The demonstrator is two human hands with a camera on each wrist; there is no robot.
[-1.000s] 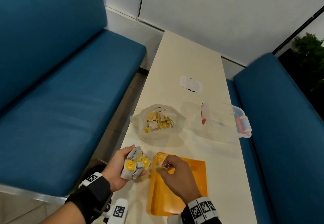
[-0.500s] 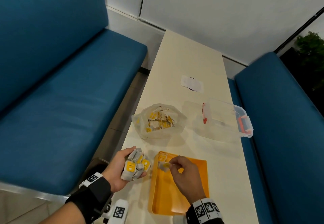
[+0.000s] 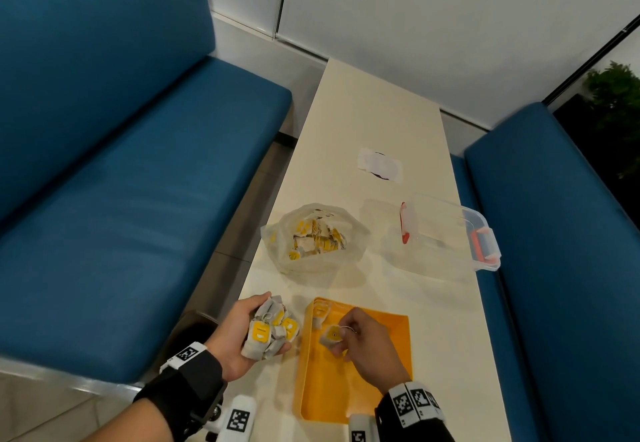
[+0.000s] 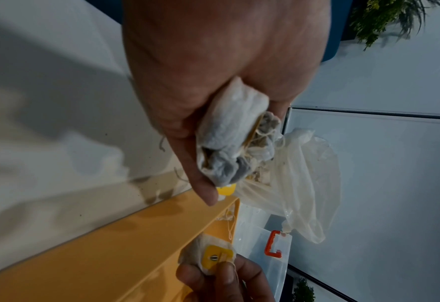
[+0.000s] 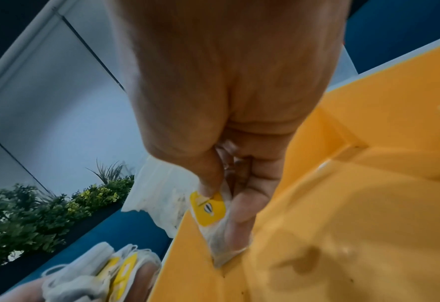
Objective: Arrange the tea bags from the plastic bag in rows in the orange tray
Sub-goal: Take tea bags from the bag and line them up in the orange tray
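A single tea bag (image 3: 331, 335) is pinched between the thumb and curled fingers of the right hand (image 3: 365, 344), its yellow tag facing up and its lower corner touching the floor of the orange tray (image 3: 388, 365) just below the fingertips (image 5: 242, 212). One tea bag (image 3: 320, 313) is already laid in the tray's far left corner, just beyond those fingers, so the row is judged barely begun. A clump of tea bags (image 3: 272, 331) is gripped in the left hand (image 3: 242, 334), the fingers curled round it from beneath and the thumb closed over the top, held beside the tray's left wall and apart from it. The plastic bag (image 3: 313, 237), with more tea bags showing through it, lies on the table (image 3: 363, 112) well beyond both sets of fingers; a clear lidded container (image 3: 446, 234) with red clips stands to its right. To do this placement well, the bag should be lowered flat rather than dropped on its corner, set just beside the one already laid and squared to the left wall, with the tag kept uppermost and the string (a loop is seen near the thumb) tucked under so that it is not dragged out when the fingers are released. The pinch should be eased only once the bag lies flat. The clump should be held lightly, lest the paper be crushed or a bag slip out.
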